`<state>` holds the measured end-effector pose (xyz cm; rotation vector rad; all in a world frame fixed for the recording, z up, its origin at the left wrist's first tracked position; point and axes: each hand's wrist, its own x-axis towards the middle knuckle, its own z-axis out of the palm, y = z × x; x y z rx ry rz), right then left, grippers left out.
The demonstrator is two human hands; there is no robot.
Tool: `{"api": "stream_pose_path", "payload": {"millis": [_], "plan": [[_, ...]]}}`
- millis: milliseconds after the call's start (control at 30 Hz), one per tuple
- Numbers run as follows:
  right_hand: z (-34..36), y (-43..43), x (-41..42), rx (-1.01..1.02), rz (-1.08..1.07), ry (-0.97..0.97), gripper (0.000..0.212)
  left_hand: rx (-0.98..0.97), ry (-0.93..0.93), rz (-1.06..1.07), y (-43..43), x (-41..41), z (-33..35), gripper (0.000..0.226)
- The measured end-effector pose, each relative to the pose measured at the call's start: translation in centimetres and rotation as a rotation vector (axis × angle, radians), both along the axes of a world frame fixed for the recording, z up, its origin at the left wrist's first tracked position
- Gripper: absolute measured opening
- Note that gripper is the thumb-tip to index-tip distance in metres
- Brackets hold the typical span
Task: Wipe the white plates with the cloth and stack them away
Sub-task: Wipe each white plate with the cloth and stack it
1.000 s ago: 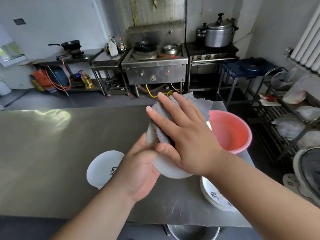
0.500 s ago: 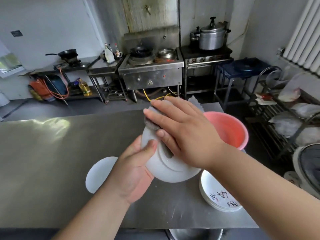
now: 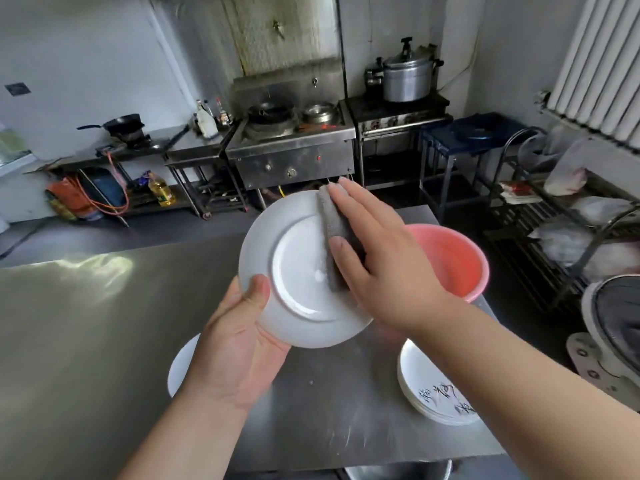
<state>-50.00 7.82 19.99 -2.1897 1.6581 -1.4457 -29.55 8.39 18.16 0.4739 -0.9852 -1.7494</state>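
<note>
my left hand (image 3: 239,344) gripping the plate (image 3: 298,271) by its lower rim, up over the table (image 3: 86,323) | right hand (image 3: 388,268) flat, pressing the cloth (image 3: 334,230) on it | risk imo: push too hard and it levers out of my one-edge grip, smashes

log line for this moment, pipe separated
step: wiping | left hand: grips white plate by rim, over steel table | right hand: presses grey cloth flat on plate | plate stack: on table, right

The right hand (image 3: 388,261) covers most of the cloth (image 3: 333,226). The plate (image 3: 301,271) hides the fingers of the left hand (image 3: 239,348), which hides half a second plate (image 3: 181,365). Writing on the stack (image 3: 415,375) is unreadable.
</note>
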Motion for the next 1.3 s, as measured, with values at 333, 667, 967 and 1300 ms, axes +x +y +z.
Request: {"api": "stream_pose_path", "payload": {"millis": [333, 667, 967, 1300], "plan": [[-4.9, 3.1, 3.1, -0.048, -0.094, -0.037, 0.058, 0.075, 0.049, 0.054, -0.5, -1.1, -0.5, 0.049], [-6.4, 4.1, 3.6, -0.050, -0.117, -0.398, 0.060, 0.168, 0.079, 0.030, 0.2, -4.3, -0.1, 0.056], [1.4, -0.1, -2.9, 0.126, 0.206, -0.485, 0.044, 0.167, -0.078, -0.148, -0.8, -1.2, 2.5, 0.050], [-6.1, 2.8, 4.3, 0.137, -0.056, -0.170, 0.059, 0.252, -0.021, 0.021, -0.8, -3.1, -0.8, 0.046]]}}
